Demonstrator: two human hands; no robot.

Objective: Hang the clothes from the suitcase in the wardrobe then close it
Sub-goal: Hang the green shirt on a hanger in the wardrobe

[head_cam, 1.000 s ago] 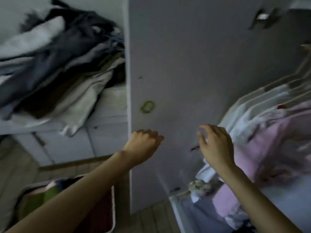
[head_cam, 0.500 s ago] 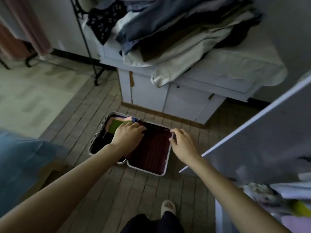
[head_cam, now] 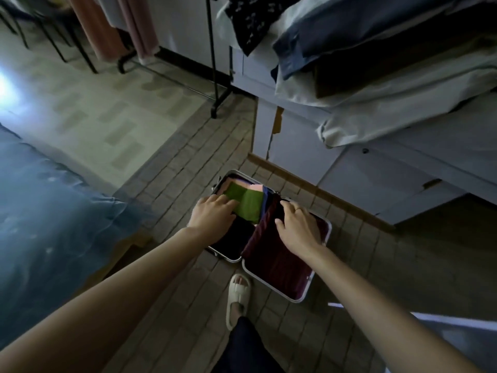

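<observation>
The suitcase (head_cam: 318,265) lies open on the floor. In it, the left hand (head_cam: 212,214) presses spread fingers on the green cloth (head_cam: 246,201); the right hand (head_cam: 297,224) rests, fingers relaxed, on the dark red lining (head_cam: 271,262).

My arms are bare, no sleeves. I wear a thin ring (head_cam: 297,209) on my right hand (head_cam: 298,227), dark trousers (head_cam: 246,345), and a pale chunky slide sandal (head_cam: 238,298).
</observation>
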